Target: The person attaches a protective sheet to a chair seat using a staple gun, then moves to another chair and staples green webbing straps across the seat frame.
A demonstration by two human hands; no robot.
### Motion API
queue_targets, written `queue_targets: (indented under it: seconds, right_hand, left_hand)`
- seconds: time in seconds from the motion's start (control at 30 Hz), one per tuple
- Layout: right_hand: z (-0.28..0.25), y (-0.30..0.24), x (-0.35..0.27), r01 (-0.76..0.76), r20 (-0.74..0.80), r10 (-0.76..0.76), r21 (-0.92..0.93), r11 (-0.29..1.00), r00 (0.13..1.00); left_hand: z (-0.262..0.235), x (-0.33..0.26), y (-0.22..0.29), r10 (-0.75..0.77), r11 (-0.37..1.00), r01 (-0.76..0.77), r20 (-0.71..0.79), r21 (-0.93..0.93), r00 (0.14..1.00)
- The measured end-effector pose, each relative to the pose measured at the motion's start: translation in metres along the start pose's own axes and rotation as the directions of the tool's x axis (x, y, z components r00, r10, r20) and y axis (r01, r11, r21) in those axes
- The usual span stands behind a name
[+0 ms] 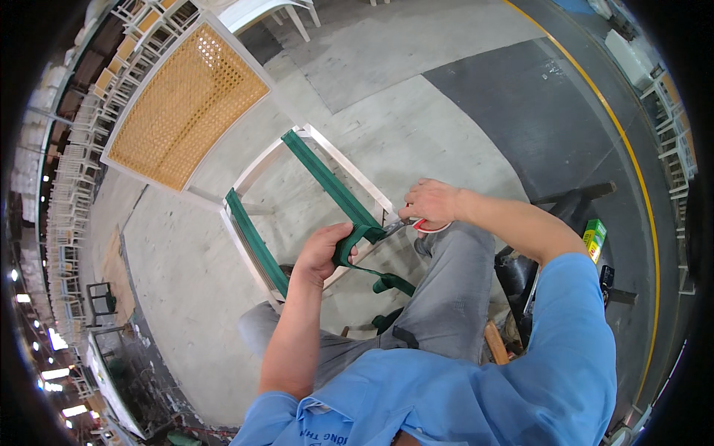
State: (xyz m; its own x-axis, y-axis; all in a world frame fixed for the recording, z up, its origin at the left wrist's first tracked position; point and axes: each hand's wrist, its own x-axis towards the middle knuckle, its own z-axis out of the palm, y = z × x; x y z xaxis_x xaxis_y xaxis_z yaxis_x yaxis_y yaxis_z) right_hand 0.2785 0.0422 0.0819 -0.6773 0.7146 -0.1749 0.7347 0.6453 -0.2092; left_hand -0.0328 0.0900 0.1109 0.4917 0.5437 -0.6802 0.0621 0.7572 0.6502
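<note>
My left hand is closed around the loose end of a green webbing strap, next to the near rail of a white wooden chair frame. That strap runs across the seat opening, and a second green strap spans its left side. A pair of scissors with red and white handles is in my right hand, its blades against the strap near the frame's corner. More loose webbing hangs down between my knees. My fingers partly hide the scissors' handles.
Joined to the frame is a chair back with a woven cane panel. Rows of white chairs stand along the left. At my right are a dark stool-like support, a green and yellow box and a piece of wood.
</note>
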Motion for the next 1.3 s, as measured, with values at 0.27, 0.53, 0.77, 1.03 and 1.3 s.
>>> queue_targets:
  seconds: [0.27,0.53,0.77,1.03,1.3]
  right_hand:
    - [0.001,0.005,0.015,0.104,0.040,-0.106,0.062,0.993,0.994]
    - [-0.014,-0.018,-0.004,-0.175,-0.056,0.190,0.199,0.964,0.980]
    - [-0.029,-0.105,-0.146,-0.596,-0.398,0.838,0.590,0.545,0.372]
    - [0.074,-0.275,-0.342,-0.690,-0.117,0.871,0.663,-0.290,-0.478]
    - [0.093,-0.300,-0.379,-0.896,-0.212,0.934,0.403,-0.185,-0.288]
  left_hand:
    - [-0.013,-0.001,-0.002,0.008,1.000,-0.008,0.004,-0.014,1.000]
    - [-0.017,-0.009,-0.003,0.128,0.990,-0.133,-0.116,-0.037,0.985]
    - [-0.080,-0.019,-0.110,0.501,0.568,-0.139,-0.207,0.811,0.840]
    - [-0.024,-0.008,-0.134,0.557,0.400,-0.110,-0.147,0.910,0.817]
    - [-0.032,-0.014,-0.165,0.629,0.322,-0.068,-0.160,0.944,0.760]
